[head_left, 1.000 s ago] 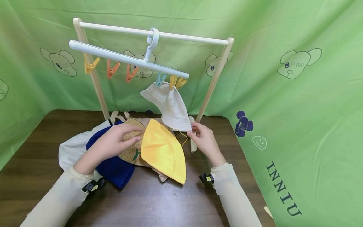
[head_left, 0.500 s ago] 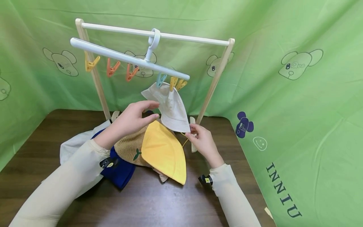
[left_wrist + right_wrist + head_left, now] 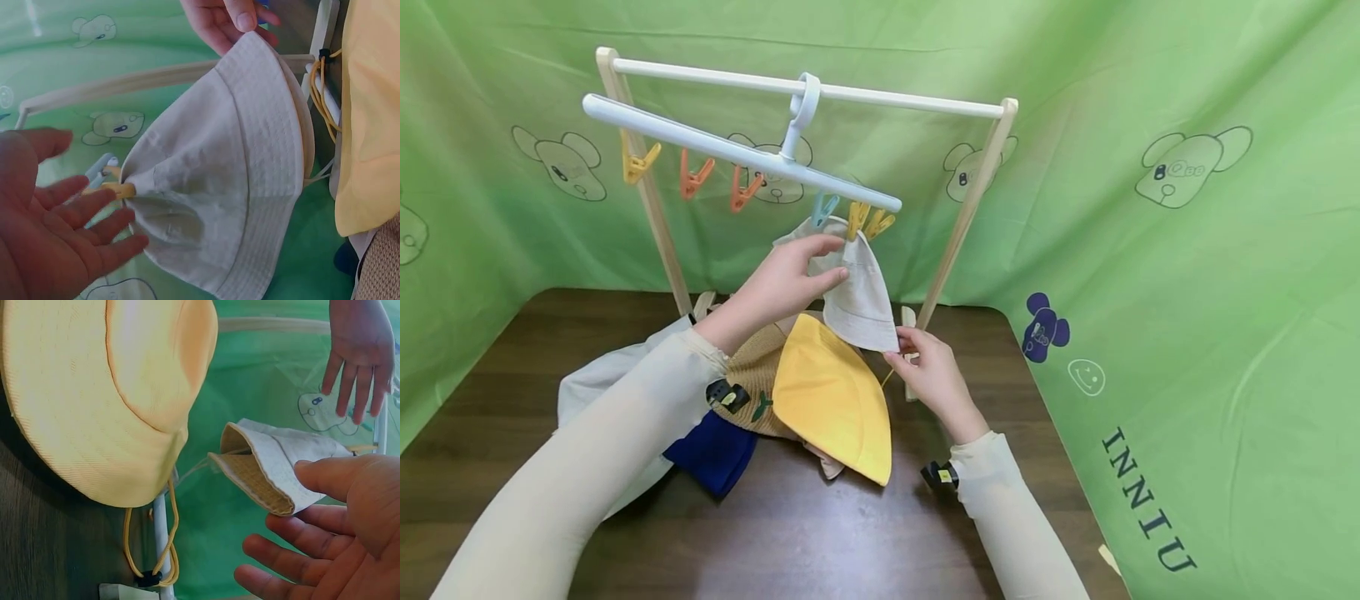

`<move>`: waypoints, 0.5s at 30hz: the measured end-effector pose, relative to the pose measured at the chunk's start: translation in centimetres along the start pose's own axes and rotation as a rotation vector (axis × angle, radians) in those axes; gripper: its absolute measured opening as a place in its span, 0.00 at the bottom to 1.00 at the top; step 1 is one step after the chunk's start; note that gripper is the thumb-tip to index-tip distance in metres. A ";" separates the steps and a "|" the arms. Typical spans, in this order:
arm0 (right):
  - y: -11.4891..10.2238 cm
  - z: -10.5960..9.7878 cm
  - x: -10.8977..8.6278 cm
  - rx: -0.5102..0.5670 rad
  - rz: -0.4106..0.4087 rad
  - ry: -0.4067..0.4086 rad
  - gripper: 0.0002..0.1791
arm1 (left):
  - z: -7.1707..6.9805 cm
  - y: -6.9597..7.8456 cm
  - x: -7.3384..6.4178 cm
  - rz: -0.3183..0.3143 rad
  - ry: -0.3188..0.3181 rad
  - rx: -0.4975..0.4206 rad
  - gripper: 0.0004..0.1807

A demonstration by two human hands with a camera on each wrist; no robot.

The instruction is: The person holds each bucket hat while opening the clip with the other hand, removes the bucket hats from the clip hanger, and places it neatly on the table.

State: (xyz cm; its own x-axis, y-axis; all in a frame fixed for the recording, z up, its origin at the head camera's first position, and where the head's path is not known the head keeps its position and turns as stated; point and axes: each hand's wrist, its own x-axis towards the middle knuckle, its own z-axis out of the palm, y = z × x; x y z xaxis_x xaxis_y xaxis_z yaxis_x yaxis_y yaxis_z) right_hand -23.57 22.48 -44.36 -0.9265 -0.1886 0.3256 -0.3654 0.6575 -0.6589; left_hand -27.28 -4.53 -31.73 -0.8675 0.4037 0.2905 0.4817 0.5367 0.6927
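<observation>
The left hand point(image 3: 786, 279), fingers straight, touched the top of the white hat point(image 3: 857, 292) at frame centre, by its yellow peg point(image 3: 856, 219); the right hand point(image 3: 925, 367) pinched the brim below; unclipping seemed underway, so next that peg needs squeezing open

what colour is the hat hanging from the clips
Off-white bucket hat; clearest in the left wrist view.

My left hand point(image 3: 786, 279) covers part of the white hat point(image 3: 859, 292), so I can't tell whether my fingertips touch its crown. The straw hat point(image 3: 752, 375) lies mostly under my left sleeve point(image 3: 625, 433) and the yellow hat point(image 3: 831, 400). The head view cuts off both my elbows
</observation>
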 end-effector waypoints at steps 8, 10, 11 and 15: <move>-0.2 0.4 -0.1 0.024 -0.027 0.000 0.21 | 1.1 -0.7 1.6 -0.040 0.076 0.015 0.36; -0.2 0.4 -0.1 0.025 -0.033 0.001 0.21 | 1.2 -1.0 2.1 -0.045 0.106 0.007 0.37; -0.2 0.4 -0.1 0.023 -0.033 0.000 0.21 | 1.3 -1.1 2.3 -0.052 0.116 0.005 0.38; -0.3 0.4 -0.1 0.004 -0.030 -0.005 0.21 | 1.5 -1.6 3.1 -0.086 0.121 -0.047 0.41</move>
State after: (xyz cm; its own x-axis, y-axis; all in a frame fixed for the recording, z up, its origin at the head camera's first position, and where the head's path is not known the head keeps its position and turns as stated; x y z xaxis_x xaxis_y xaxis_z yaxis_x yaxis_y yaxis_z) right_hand -23.38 22.00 -44.49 -0.9156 -0.2115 0.3419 -0.3932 0.6484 -0.6519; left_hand -30.60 -3.06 -32.93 -0.9154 0.2639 0.3041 0.4010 0.5290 0.7479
